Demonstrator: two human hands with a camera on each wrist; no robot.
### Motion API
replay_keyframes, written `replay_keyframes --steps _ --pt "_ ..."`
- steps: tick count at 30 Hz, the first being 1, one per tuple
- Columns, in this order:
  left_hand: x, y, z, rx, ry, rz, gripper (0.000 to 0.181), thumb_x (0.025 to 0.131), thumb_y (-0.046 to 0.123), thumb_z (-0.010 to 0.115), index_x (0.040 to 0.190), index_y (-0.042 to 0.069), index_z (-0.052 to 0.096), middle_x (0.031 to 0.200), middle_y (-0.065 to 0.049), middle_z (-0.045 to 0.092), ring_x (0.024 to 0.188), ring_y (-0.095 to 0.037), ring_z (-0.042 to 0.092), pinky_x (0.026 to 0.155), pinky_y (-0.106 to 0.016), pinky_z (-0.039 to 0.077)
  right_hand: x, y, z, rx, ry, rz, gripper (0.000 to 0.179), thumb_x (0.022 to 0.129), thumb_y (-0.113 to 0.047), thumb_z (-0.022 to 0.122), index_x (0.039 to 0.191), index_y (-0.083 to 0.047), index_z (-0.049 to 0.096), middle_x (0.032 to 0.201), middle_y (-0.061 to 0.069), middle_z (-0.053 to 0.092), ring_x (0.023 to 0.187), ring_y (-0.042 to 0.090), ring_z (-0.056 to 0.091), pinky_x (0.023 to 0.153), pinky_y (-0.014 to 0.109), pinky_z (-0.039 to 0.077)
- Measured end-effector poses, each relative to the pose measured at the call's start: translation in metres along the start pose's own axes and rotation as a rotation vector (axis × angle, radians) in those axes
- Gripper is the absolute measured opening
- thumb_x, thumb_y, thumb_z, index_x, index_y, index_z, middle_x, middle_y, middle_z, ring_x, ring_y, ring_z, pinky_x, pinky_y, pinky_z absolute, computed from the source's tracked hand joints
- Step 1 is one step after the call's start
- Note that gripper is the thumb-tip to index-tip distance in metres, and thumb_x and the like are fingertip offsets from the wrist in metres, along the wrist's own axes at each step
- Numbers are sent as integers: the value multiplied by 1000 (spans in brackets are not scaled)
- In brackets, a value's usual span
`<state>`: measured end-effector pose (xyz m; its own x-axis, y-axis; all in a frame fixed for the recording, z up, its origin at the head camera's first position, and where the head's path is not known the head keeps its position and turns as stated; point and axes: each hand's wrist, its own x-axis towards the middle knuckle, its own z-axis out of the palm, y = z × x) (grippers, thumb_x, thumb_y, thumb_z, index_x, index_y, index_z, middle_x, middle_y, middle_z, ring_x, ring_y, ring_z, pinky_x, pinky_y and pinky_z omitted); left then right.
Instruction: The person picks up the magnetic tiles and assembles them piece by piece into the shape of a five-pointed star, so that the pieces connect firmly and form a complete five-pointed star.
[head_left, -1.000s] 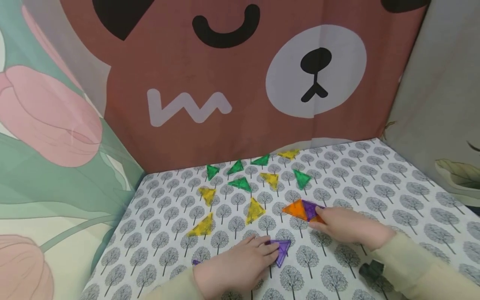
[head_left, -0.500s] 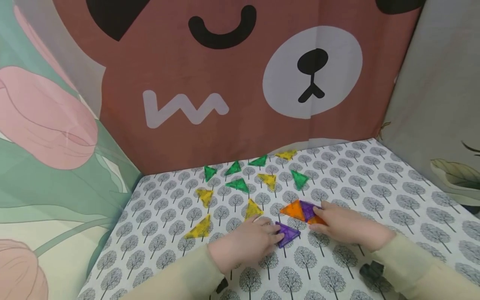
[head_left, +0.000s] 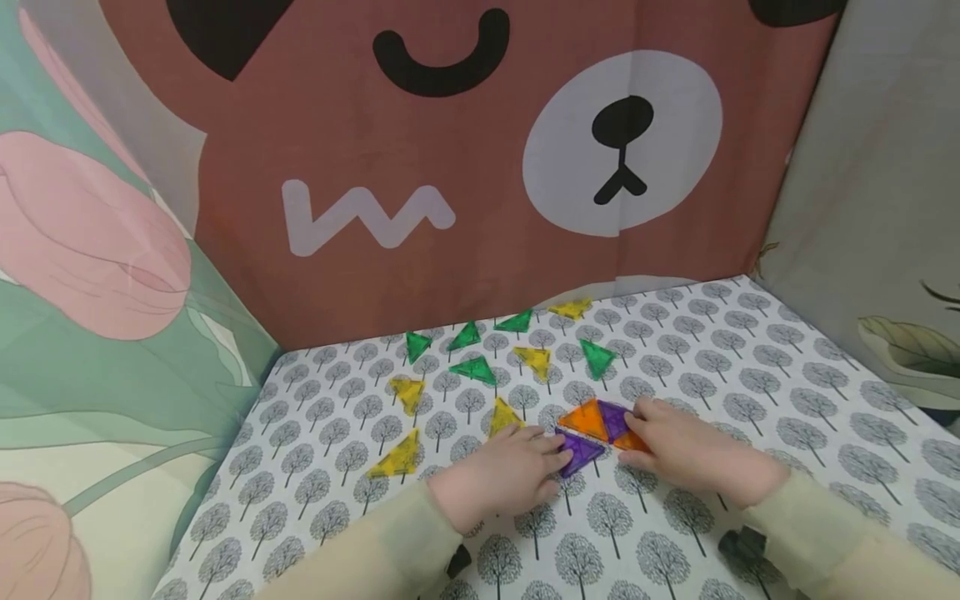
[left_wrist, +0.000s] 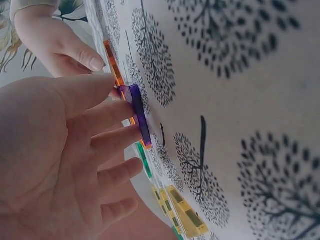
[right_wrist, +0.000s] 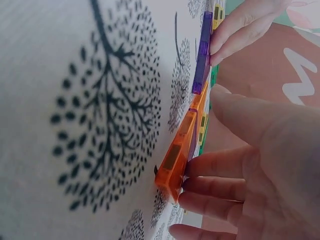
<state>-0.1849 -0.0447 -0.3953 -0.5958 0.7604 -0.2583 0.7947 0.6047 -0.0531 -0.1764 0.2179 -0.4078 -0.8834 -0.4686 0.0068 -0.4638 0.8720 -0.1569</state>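
Note:
My left hand (head_left: pixel 502 471) lies over a translucent purple triangular magnetic tile (head_left: pixel 579 452), fingertips touching its left part. This tile lies flat against or just beside the near edge of an orange triangular tile (head_left: pixel 587 418); whether they touch is unclear. A second purple triangle (head_left: pixel 613 419) joins that orange one on its right. My right hand (head_left: pixel 690 446) rests its fingers and thumb on this joined group, partly covering another orange tile (head_left: pixel 628 440). In the right wrist view, fairly straight fingers touch the back of the orange tile (right_wrist: pixel 175 160).
Several yellow triangles, such as one (head_left: pixel 397 456) at the left, and several green triangles, such as one (head_left: pixel 597 358) further back, lie scattered on the tree-print cloth (head_left: pixel 300 500). A bear-print curtain (head_left: pixel 480 275) hangs behind; printed fabric stands at both sides.
My left hand has slid the purple triangle forward and right, turning it, up to the orange tile's near side. My right hand has stayed on the joined tiles.

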Motion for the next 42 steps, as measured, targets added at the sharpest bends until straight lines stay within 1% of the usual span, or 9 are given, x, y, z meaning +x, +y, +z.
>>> replay_keyframes --steps 11,16,21,25,29,32,35,38,42 --pt "3 -5 2 -28 19 -32 55 101 47 50 152 27 39 158 5 31 144 -22 28 117 -50 21 6 -1 -1 11 33 -63 67 91 -45 68 128 10 60 99 2 52 80 11 46 74 36 50" --pt "-10 -6 2 -69 15 -37 57 103 48 46 154 27 34 160 6 25 146 -22 24 117 -51 18 8 -3 -1 20 29 -82 65 91 -42 68 128 11 59 94 -1 48 77 10 42 69 32 45" --pt "-51 -7 -11 -171 39 -57 57 104 45 46 155 25 34 160 6 26 147 -25 22 117 -52 17 9 -4 -2 39 22 -83 58 95 -36 66 129 10 59 87 -3 41 73 11 39 63 29 38" --pt "-102 -11 -17 -220 47 -126 55 103 46 47 154 25 38 158 5 32 145 -27 27 116 -54 20 10 -4 -3 31 16 -71 49 98 -31 63 128 7 61 84 -4 41 71 11 39 62 29 38" --pt "-152 -16 -10 -285 51 -237 55 100 44 55 149 21 47 154 1 39 142 -33 31 113 -58 23 7 -2 -3 -2 21 -83 45 96 -26 64 128 5 62 92 0 53 78 15 53 71 37 51" --pt "-181 -20 6 -333 47 -314 55 97 43 59 145 16 53 150 -3 46 138 -38 36 109 -62 28 5 1 -2 -7 32 -88 45 94 -25 67 129 4 62 104 10 61 89 25 61 82 47 54" --pt "-198 -25 30 -351 14 -364 56 96 45 60 141 13 56 146 -7 50 133 -41 43 105 -64 33 5 3 1 11 20 -71 47 95 -26 66 132 2 61 119 21 61 103 37 62 90 55 50" --pt "-207 -26 53 -329 -1 -368 58 96 50 57 139 13 58 143 -9 53 127 -41 48 99 -64 39 5 5 3 26 -2 -46 48 96 -28 65 135 -2 59 135 27 53 119 47 53 98 61 43" --pt "-211 -25 76 -262 5 -354 62 95 58 53 138 14 59 142 -8 53 125 -36 51 95 -61 44 5 5 4 50 -15 -27 49 97 -28 64 137 -3 57 139 27 50 123 48 49 100 63 40"
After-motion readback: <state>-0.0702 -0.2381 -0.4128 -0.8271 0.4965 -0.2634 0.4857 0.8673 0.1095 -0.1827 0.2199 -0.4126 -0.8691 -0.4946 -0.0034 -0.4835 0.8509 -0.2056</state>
